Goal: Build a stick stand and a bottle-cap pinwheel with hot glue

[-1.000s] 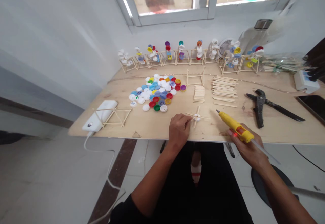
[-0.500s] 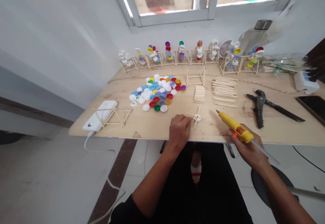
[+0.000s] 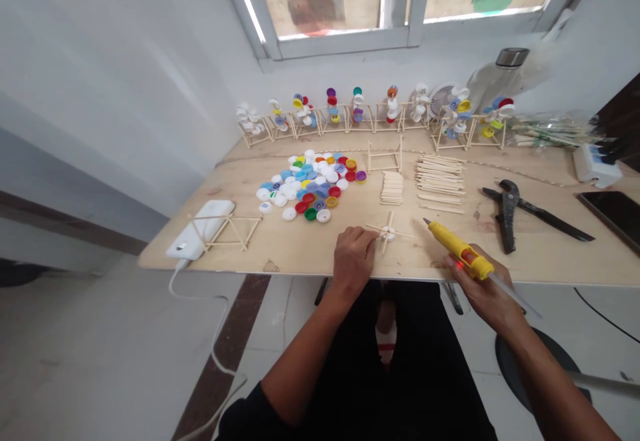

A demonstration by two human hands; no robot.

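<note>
My left hand (image 3: pixel 353 258) rests at the table's front edge, its fingers pinched on one arm of a stick cross (image 3: pixel 388 232). A white round piece is at the centre of the cross, which lies on the wooden table (image 3: pixel 300 248). To the right, my right hand (image 3: pixel 487 288) is wrapped round a yellow glue gun (image 3: pixel 457 246) with a clear glue stick out of its back. Its nozzle points to the upper left, apart from the cross. A red light glows near my fingers.
Coloured bottle caps (image 3: pixel 320 191) lie left of short sticks (image 3: pixel 392 188) and longer sticks (image 3: pixel 440 183). Pliers-like cutters (image 3: pixel 509 211) and a phone (image 3: pixel 613 214) are at right. A stick frame (image 3: pixel 233 233) overlaps a white power bank (image 3: pixel 193 244). Cap wheels on stands (image 3: pixel 358 118) line the back.
The camera view has shifted slightly. Both hands keep nearly the same places, with the cross and the glue gun still held.
</note>
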